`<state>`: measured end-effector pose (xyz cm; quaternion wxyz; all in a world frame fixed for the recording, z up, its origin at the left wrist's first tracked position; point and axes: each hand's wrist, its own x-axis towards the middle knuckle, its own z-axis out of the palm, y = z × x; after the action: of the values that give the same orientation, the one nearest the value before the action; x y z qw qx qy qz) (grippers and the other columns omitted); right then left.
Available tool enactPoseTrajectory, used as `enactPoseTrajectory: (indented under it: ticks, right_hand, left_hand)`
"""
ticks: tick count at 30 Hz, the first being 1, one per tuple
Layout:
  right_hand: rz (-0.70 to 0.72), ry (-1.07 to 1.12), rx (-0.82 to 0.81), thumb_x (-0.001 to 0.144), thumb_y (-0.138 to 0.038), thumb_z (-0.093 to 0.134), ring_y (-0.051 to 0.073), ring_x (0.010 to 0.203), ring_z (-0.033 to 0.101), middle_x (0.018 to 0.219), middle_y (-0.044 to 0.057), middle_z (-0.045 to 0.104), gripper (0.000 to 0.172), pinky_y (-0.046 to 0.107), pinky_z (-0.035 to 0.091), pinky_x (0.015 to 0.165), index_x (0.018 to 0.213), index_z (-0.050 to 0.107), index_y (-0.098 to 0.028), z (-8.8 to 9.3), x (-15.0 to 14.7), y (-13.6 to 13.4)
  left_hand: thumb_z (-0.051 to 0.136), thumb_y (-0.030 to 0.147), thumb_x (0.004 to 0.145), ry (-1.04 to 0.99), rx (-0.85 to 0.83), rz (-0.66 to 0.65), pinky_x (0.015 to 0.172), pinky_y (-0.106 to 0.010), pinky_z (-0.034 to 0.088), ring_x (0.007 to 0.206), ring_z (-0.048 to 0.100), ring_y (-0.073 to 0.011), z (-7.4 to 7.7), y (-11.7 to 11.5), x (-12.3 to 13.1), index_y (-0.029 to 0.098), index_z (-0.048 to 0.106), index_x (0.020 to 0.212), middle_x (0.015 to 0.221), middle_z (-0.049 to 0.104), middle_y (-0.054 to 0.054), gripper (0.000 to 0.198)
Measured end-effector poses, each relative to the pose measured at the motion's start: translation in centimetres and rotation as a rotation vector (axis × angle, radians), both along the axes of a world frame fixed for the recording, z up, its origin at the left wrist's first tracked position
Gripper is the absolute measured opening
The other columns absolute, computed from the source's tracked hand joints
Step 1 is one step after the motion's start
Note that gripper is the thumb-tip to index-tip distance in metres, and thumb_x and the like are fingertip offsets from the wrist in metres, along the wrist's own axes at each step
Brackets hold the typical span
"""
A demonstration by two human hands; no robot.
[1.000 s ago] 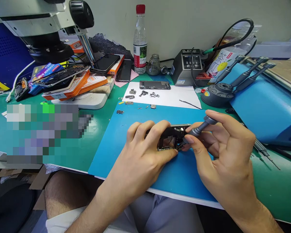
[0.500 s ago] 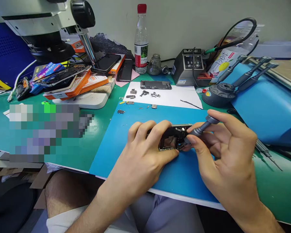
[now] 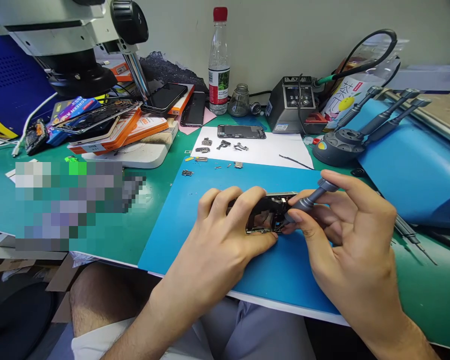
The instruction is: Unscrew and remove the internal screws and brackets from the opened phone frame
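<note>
An opened phone frame (image 3: 269, 214) lies on the blue mat (image 3: 195, 210), its dark insides showing. My left hand (image 3: 225, 235) is closed around its left part, fingers curled over the top edge and thumb below. My right hand (image 3: 345, 245) pinches a grey screwdriver (image 3: 310, 198) between thumb and fingers, with the index finger on its cap. The tip points down-left into the frame's right part. Small metal parts (image 3: 221, 146) and a dark phone piece (image 3: 241, 131) lie on a white sheet (image 3: 285, 150) behind.
A microscope (image 3: 71, 45) stands at the left over stacked phones and orange boxes (image 3: 120, 122). A water bottle (image 3: 218, 60), a small glass jar (image 3: 240, 100), a soldering station (image 3: 290, 102) and a screwdriver stand (image 3: 341, 142) line the back. Loose screwdrivers (image 3: 410, 235) lie at the right.
Between one second ago and now the view shifted slightly. Both hands keep their grip on the phone frame and the screwdriver, with barely any movement.
</note>
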<state>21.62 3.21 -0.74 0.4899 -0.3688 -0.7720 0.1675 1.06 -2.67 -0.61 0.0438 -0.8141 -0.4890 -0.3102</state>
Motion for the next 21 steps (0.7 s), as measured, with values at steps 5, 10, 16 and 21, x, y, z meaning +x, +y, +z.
enactPoseTrajectory:
  ticks: [5, 10, 16, 21]
  right_hand:
    - [-0.003, 0.006, -0.002, 0.098, -0.016, 0.077, 0.021, 0.1, 0.081, 0.12, 0.004, 0.073, 0.07, 0.034, 0.073, 0.085, 0.159, 0.049, -0.037, 0.03, -0.16, -0.09]
    - [0.001, 0.009, 0.001, 0.098, -0.016, 0.077, 0.021, 0.104, 0.081, 0.121, 0.005, 0.073, 0.071, 0.033, 0.073, 0.087, 0.16, 0.048, -0.036, 0.05, -0.2, -0.15]
    - [0.005, 0.015, -0.002, 0.098, -0.015, 0.077, 0.021, 0.103, 0.08, 0.121, 0.004, 0.072, 0.071, 0.035, 0.073, 0.085, 0.159, 0.049, -0.038, -0.08, -0.1, -0.08]
    - [-0.006, 0.081, -0.047, 0.098, -0.018, 0.077, 0.025, 0.105, 0.078, 0.119, 0.005, 0.07, 0.069, 0.039, 0.073, 0.082, 0.158, 0.05, -0.04, 0.02, -0.22, -0.16]
  left_hand:
    - [0.059, 0.026, 0.113, 0.006, 0.005, 0.001, 0.118, -0.051, 0.029, 0.142, 0.043, -0.0308, -0.12, 0.14, 0.0, 0.037, 0.083, 0.121, 0.158, 0.049, -0.01, 0.028]
    - [0.062, 0.026, 0.112, 0.008, 0.016, 0.016, 0.118, -0.051, 0.03, 0.141, 0.045, -0.0307, -0.11, 0.08, 0.17, 0.037, 0.084, 0.12, 0.158, 0.05, -0.009, 0.025]
    - [0.064, 0.026, 0.111, 0.001, 0.012, 0.034, 0.118, -0.051, 0.032, 0.14, 0.047, -0.0304, -0.06, -0.09, 0.31, 0.036, 0.084, 0.118, 0.157, 0.053, -0.01, 0.024]
    - [0.066, 0.024, 0.11, 0.003, 0.009, 0.031, 0.118, -0.05, 0.031, 0.141, 0.047, -0.0311, 0.09, 0.09, 0.33, 0.035, 0.084, 0.118, 0.157, 0.053, -0.011, 0.023]
